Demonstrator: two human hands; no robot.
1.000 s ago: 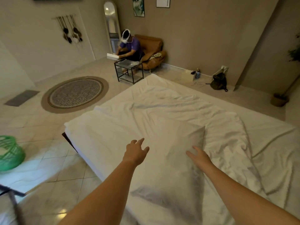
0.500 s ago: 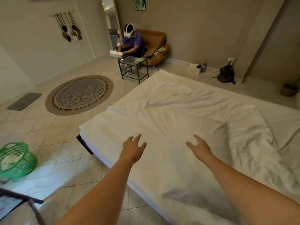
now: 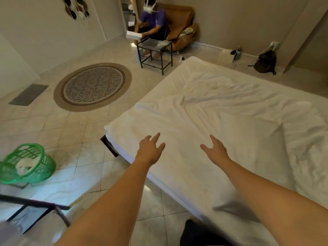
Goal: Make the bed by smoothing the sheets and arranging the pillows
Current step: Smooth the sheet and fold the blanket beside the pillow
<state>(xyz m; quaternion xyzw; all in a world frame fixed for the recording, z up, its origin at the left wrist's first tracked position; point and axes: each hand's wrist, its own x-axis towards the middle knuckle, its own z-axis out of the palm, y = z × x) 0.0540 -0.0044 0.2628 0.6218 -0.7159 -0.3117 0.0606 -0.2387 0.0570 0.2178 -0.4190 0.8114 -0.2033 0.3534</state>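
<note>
**Pillow** (image 3: 257, 148): white, lying flat on the bed, under and to the right of the right grip (image 3: 215, 150). Probably soft and light, and likely to sag when lifted; take it by two opposite edges.

**Sheet** (image 3: 213, 96): thin and creased ahead of both grips; best smoothed with flat palms.

**Left grip** (image 3: 150, 150) and right grip: both released, fingers spread, holding nothing. Whether they touch the cloth is unclear.

**Surroundings:** green basket (image 3: 26, 164) on the floor left of the left grip, and round rug (image 3: 92, 87) far ahead-left. Neither obstructs.
</note>
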